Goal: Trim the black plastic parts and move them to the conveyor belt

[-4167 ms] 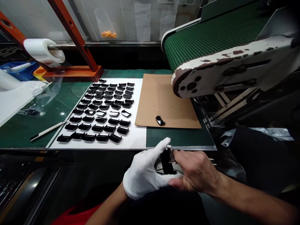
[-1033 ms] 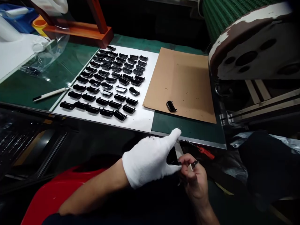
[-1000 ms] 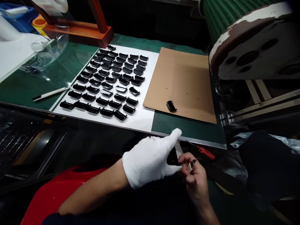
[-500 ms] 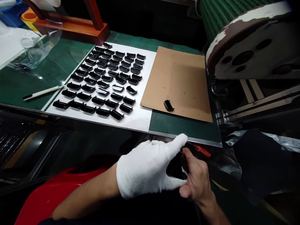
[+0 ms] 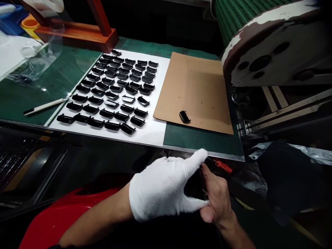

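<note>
At the front edge of the bench: a left hand (image 5: 163, 190) in a white cotton glove and a bare right hand (image 5: 216, 197) meet just past the metal bench edge (image 5: 207, 154).

Left hand: narrow, its fingers curled around a glossy black part (image 5: 194, 186), with the thumb pointing up toward the bench edge.

Right hand: narrow, its fingertips (image 5: 204, 176) against the far side of the black part; how firmly they grip is hidden.

Held part: between the two hands, in shadow and mostly covered, so its exact shape cannot be made out.

Bench surface: a green mat (image 5: 202, 138) carries a white board (image 5: 153, 138), with rows of glossy black parts (image 5: 111, 103) laid out on it, a few turned to show a silvery face.

Brown sheet: a kraft cardboard sheet (image 5: 197, 90) lies beside the board, with one black part (image 5: 184, 117) resting near its front edge and small curled scraps scattered around.

Left of the board: a white-bodied marker pen (image 5: 44, 106) lies on the mat, and a clear plastic bag (image 5: 36, 62) sits farther back.

Beyond the bench: a green conveyor belt (image 5: 241, 17) runs behind a chipped white-painted side frame (image 5: 272, 52).

Below the edge: a red-handled tool (image 5: 223, 166) lies just beyond the hands.
</note>
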Demonstrator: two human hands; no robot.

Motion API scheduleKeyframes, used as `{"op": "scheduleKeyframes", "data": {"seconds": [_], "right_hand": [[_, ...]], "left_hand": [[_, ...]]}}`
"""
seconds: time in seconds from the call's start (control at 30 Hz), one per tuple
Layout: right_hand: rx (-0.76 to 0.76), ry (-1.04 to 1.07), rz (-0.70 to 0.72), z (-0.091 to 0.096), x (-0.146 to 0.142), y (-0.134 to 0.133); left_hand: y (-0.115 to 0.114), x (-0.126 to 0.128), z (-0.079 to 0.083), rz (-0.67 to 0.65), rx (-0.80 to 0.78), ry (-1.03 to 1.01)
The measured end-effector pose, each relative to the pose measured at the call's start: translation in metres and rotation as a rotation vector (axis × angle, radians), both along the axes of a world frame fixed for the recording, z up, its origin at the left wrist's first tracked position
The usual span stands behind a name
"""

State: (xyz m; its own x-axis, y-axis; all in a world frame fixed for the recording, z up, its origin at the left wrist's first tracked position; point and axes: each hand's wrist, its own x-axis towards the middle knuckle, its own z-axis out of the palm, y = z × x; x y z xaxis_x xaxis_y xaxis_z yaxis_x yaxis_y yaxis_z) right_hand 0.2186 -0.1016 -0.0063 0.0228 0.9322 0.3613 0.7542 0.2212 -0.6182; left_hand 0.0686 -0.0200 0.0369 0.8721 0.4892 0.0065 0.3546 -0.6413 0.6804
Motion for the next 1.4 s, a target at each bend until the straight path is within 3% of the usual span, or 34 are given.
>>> {"op": "scheduleKeyframes", "data": {"seconds": [0.33, 0.97, 1.2, 1.4], "right_hand": [[0.184, -0.11, -0.003, -0.006, -0.001, 0.002], [0.14, -0.03, 0.028, -0.016, 0.0, 0.002], [0.014, 0.342, -0.012, -0.04, -0.001, -0.009], [-0.299, 0.892, -0.202, -0.072, -0.025, -0.019]], "left_hand": [[0.002, 0.002, 0.003, -0.005, -0.008, 0.036], [0.002, -0.001, -0.01, 0.045, 0.078, -0.041], [0.004, 0.0, -0.012, 0.065, 0.076, 0.0], [0.031, -0.01, -0.037, 0.226, 0.213, 0.006]]}}
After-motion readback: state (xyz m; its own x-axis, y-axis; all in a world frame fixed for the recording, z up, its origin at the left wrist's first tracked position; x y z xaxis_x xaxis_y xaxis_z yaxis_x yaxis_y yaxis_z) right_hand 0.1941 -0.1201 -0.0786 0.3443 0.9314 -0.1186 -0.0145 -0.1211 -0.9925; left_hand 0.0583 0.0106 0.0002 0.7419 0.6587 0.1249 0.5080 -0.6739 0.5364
